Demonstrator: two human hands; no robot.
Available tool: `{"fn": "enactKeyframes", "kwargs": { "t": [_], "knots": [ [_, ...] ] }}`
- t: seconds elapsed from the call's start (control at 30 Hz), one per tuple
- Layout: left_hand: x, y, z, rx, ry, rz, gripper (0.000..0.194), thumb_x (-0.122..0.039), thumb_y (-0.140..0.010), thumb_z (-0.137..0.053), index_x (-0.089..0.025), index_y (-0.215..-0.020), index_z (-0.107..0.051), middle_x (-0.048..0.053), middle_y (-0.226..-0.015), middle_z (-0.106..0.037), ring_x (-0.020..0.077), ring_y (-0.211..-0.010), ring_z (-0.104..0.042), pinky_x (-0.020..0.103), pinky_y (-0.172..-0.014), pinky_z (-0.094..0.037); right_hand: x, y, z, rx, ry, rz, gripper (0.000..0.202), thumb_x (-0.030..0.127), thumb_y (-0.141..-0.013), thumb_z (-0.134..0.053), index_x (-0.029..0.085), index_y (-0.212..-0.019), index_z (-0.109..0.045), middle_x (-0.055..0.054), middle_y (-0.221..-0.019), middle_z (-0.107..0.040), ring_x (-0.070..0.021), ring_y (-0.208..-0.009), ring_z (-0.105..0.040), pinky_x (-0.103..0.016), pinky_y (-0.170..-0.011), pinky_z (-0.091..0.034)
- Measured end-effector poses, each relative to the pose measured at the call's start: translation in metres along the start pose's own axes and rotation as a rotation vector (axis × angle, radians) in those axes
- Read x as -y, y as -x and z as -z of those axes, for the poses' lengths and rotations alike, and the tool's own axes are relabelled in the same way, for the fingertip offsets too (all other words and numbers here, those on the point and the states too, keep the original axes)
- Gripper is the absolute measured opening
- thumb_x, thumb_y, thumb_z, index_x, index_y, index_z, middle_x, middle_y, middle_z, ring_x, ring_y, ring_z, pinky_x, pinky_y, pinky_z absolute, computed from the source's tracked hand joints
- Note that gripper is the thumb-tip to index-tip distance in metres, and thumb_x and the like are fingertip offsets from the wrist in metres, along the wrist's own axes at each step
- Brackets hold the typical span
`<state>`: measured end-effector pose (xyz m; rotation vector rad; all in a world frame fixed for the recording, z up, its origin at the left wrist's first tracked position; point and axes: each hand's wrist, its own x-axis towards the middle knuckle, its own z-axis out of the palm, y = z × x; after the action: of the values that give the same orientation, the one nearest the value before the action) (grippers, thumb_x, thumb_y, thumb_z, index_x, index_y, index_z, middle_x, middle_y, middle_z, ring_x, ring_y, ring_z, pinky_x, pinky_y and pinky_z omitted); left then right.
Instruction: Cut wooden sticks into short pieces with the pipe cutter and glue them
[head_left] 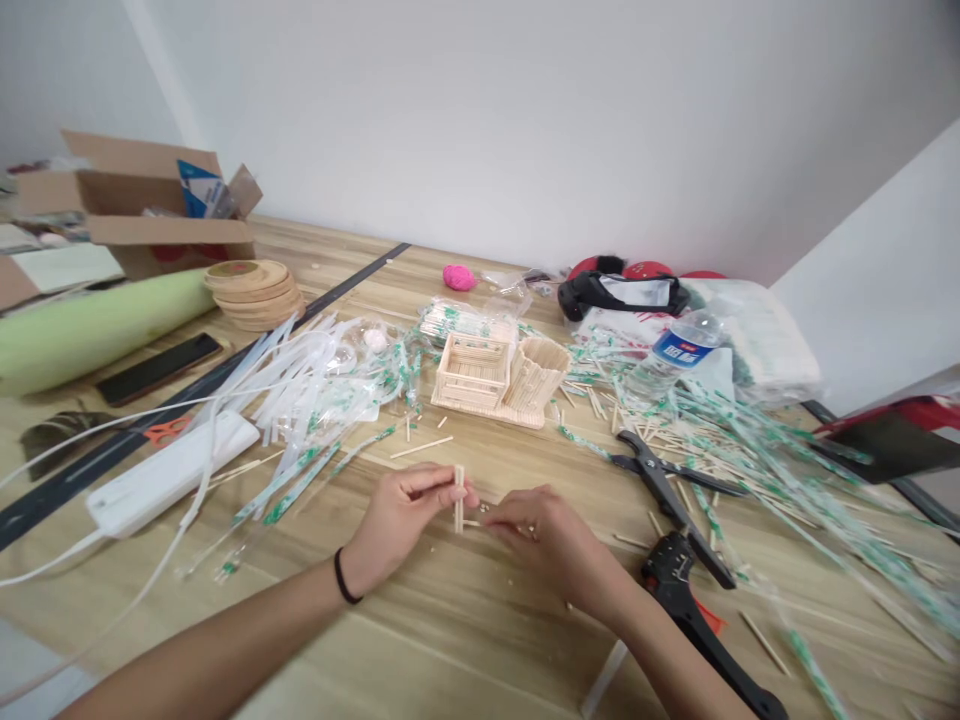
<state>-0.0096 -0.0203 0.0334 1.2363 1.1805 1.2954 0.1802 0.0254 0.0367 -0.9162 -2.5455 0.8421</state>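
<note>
My left hand (394, 520), with a black band at its wrist, pinches a few pale wooden sticks (459, 512) side by side and upright. Close on the right, my right hand (551, 540) has its fingers pinched around a short wooden stick (472, 523), whose end points at the upright sticks. Whether the two pieces touch, I cannot tell. Beyond both hands stands a piece built of sticks, made up of a square box (474, 375) and a round cup (541, 372) on a shared base.
Right of my hands lie black-handled pliers (649, 470), a black glue gun (686, 600) and many loose sticks. A plastic bottle (675, 350) stands behind. Leftward are clear glue strips (315, 370), a white power strip (176, 470), a phone (159, 368) and a cardboard box (169, 230).
</note>
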Motion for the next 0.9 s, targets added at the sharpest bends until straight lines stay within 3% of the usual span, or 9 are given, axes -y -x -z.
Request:
{"fn": "enactKeyframes", "kwargs": {
  "t": [0.07, 0.13, 0.23, 0.3, 0.37, 0.5, 0.7, 0.8, 0.9],
  "knots": [
    [0.001, -0.006, 0.006, -0.083, 0.104, 0.047, 0.010, -0.027, -0.074, -0.071, -0.019, -0.078, -0.076, 0.003, -0.077, -0.074, 0.0191, -0.074, -0.068, 0.028, -0.071, -0.055, 0.010, 0.002, -0.009, 0.116, 0.004, 0.079, 0.022, 0.015, -0.088, -0.052, 0.023, -0.086, -0.072, 0.000, -0.080, -0.072, -0.0134, -0.076, -0.065, -0.023, -0.073, -0.046],
    [0.000, -0.012, 0.013, -0.151, 0.161, 0.055, 0.014, -0.029, -0.073, -0.072, -0.020, -0.083, -0.075, 0.001, -0.079, -0.074, 0.0175, -0.072, -0.069, 0.028, -0.070, -0.057, 0.023, 0.007, -0.027, 0.184, -0.006, 0.160, 0.024, 0.021, -0.090, -0.050, 0.024, -0.107, -0.066, -0.002, -0.103, -0.070, -0.0153, -0.097, -0.062, -0.025, -0.087, -0.045],
    [-0.005, -0.018, 0.022, -0.221, 0.195, 0.039, 0.015, -0.028, -0.072, -0.073, -0.021, -0.085, -0.074, -0.001, -0.081, -0.074, 0.0149, -0.072, -0.069, 0.026, -0.071, -0.057, 0.041, 0.017, -0.064, 0.257, 0.020, 0.334, 0.062, 0.041, -0.089, -0.052, 0.014, -0.141, -0.032, -0.012, -0.145, -0.038, -0.0225, -0.133, -0.033, -0.032, -0.109, -0.029],
    [-0.008, -0.019, 0.025, -0.249, 0.239, 0.035, 0.016, -0.027, -0.071, -0.075, -0.020, -0.084, -0.075, -0.001, -0.080, -0.074, 0.0147, -0.071, -0.069, 0.026, -0.071, -0.058, 0.048, 0.021, -0.084, 0.308, 0.052, 0.418, 0.065, 0.041, -0.093, -0.042, 0.008, -0.145, -0.019, -0.014, -0.149, -0.025, -0.0223, -0.139, -0.018, -0.034, -0.113, -0.020],
    [-0.010, -0.019, 0.026, -0.260, 0.279, 0.038, 0.016, -0.027, -0.069, -0.076, -0.019, -0.083, -0.075, 0.000, -0.078, -0.074, 0.0151, -0.071, -0.070, 0.026, -0.070, -0.058, 0.048, 0.020, -0.093, 0.317, 0.081, 0.404, 0.067, 0.043, -0.095, -0.037, 0.007, -0.146, -0.014, -0.014, -0.151, -0.018, -0.0216, -0.140, -0.011, -0.036, -0.115, -0.014],
    [-0.012, -0.017, 0.024, -0.254, 0.267, 0.046, 0.017, -0.027, -0.069, -0.076, -0.018, -0.084, -0.075, 0.000, -0.079, -0.074, 0.0154, -0.071, -0.069, 0.026, -0.070, -0.058, 0.028, 0.006, -0.083, 0.219, 0.185, 0.185, 0.077, 0.057, -0.090, -0.035, 0.009, -0.146, -0.014, -0.014, -0.152, -0.012, -0.0249, -0.140, -0.008, -0.042, -0.114, -0.016],
    [-0.009, -0.016, 0.022, -0.126, 0.086, 0.003, 0.016, -0.030, -0.076, -0.068, -0.020, -0.087, -0.074, 0.001, -0.082, -0.074, 0.0159, -0.075, -0.068, 0.027, -0.072, -0.056, -0.039, -0.010, -0.050, -0.118, 0.207, -0.161, 0.075, 0.056, -0.088, -0.040, 0.006, -0.143, -0.027, -0.018, -0.149, -0.022, -0.0290, -0.139, -0.016, -0.050, -0.112, -0.019],
    [-0.003, -0.014, 0.019, -0.066, 0.019, -0.014, 0.011, -0.026, -0.077, -0.068, -0.019, -0.080, -0.076, 0.002, -0.078, -0.074, 0.0169, -0.076, -0.067, 0.026, -0.072, -0.054, -0.053, -0.006, -0.034, -0.200, 0.154, -0.216, 0.066, 0.051, -0.091, -0.035, 0.008, -0.140, -0.033, -0.020, -0.146, -0.031, -0.0313, -0.136, -0.025, -0.055, -0.108, -0.025],
    [0.005, -0.013, 0.014, -0.007, -0.049, -0.036, 0.011, -0.023, -0.077, -0.067, -0.018, -0.075, -0.077, 0.004, -0.078, -0.075, 0.0179, -0.078, -0.066, 0.025, -0.074, -0.051, -0.042, -0.002, -0.025, -0.235, 0.093, -0.158, 0.047, 0.041, -0.095, -0.030, 0.015, -0.131, -0.046, -0.015, -0.135, -0.049, -0.0250, -0.128, -0.041, -0.047, -0.105, -0.034]
  ]
}}
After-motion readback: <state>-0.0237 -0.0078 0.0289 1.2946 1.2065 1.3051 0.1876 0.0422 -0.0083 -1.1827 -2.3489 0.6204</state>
